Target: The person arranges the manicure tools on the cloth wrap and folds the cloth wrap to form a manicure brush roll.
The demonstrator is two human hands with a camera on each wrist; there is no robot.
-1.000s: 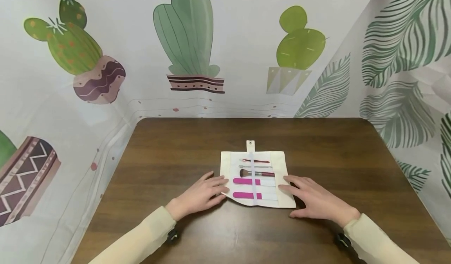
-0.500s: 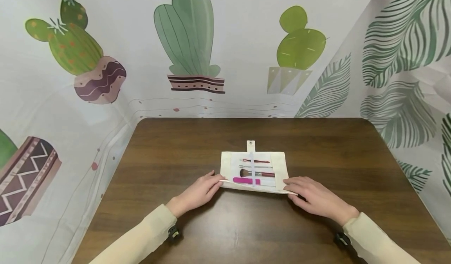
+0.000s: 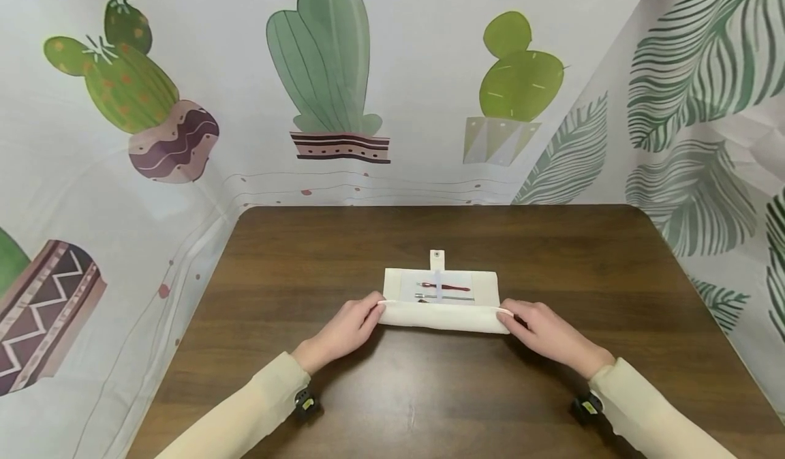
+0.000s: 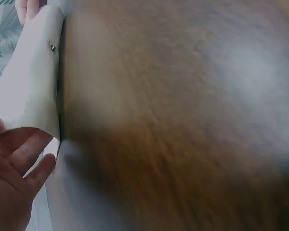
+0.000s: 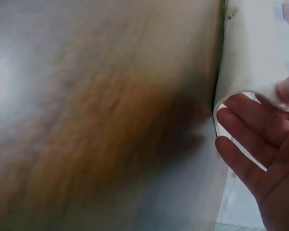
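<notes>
A cream fabric tool roll [image 3: 441,316] lies on the table, its near edge folded up and away from me. My left hand [image 3: 340,333] pinches the fold's left end, and my right hand [image 3: 548,333] pinches its right end. Inside the uncovered far part lie a slim red-handled tool [image 3: 454,287] and a thin silver tool [image 3: 450,298] under a pale elastic band. Only the tip of a brush shows; the pink files are hidden by the fold. Both wrist views show fingers tucked into the hollow fold, below a metal snap [image 4: 53,48] on the outside.
The brown wooden table [image 3: 306,255] extends on all sides of the roll. A strap with a snap [image 3: 437,260] sticks out from the roll's far edge. Behind the table hangs a white cloth [image 3: 423,91] printed with cacti and leaves.
The near edge of the tool roll has been lifted and folded away from me, covering the pink files and nearly all the brush. Both hands have gone from resting on its sides to pinching the fold.
</notes>
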